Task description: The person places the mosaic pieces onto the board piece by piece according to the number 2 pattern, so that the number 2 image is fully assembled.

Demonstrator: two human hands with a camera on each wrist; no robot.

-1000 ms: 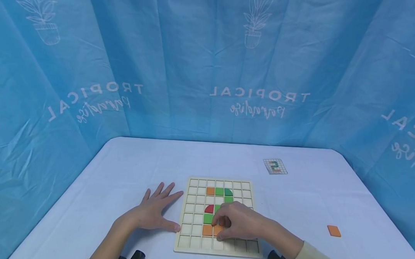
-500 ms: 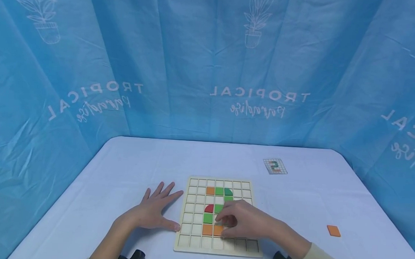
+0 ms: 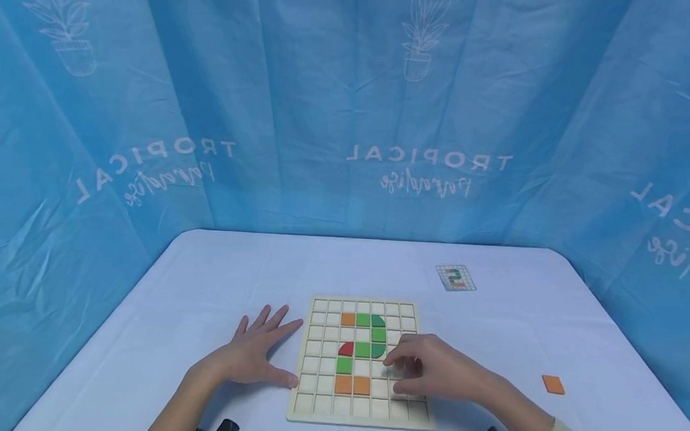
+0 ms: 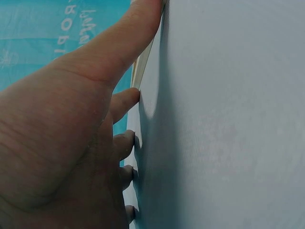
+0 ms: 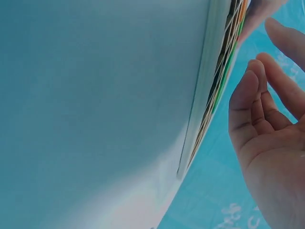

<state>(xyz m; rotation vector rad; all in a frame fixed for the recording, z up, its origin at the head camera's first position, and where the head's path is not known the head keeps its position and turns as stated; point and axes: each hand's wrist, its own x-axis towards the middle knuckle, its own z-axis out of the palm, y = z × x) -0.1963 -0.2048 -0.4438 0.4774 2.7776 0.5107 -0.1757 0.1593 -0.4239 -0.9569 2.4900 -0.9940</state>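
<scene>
A pale wooden grid board (image 3: 317, 404) lies on the white table. Colored tiles fill some cells: an orange tile (image 3: 348, 319) and green tile (image 3: 363, 320) in the upper row, a red quarter-round tile (image 3: 346, 349) mid-board, and two orange tiles (image 3: 362, 386) lower down. My left hand (image 3: 249, 353) rests flat on the table with fingers spread, its thumb touching the board's left edge. Over the board's right part hovers my right hand (image 3: 439, 367), fingers loosely bent, thumb apart from them. Nothing shows between its fingers in the right wrist view, where the hand (image 5: 271, 124) appears above the board.
One loose orange tile (image 3: 553, 385) lies on the table to the right. Farther back is a small pattern card (image 3: 455, 278) with a colored grid. A blue printed curtain (image 3: 303, 111) hangs behind and beside the table. Dark wrist devices show below both wrists.
My right hand has drawn back rightward from the lower orange tiles, uncovering the dark green quarter-round tile and the right-hand orange tile. My left hand has stayed in place.
</scene>
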